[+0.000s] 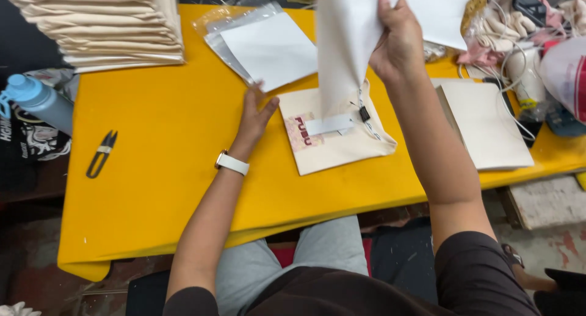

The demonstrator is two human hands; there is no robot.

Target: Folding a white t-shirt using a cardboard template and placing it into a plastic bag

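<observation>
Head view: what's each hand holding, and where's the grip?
Right hand grips a white sheet, raised above the table, at its upper part. Left hand holds nothing; its fingers rest by the folded cream bag.

- Left hand lies flat, palm down, fingers loosely spread toward 12 o'clock, forearm running back toward 7 o'clock.
- Right hand is raised at 1 o'clock, fingers curled closed in a pinch, forearm descending toward 5 o'clock.
</observation>
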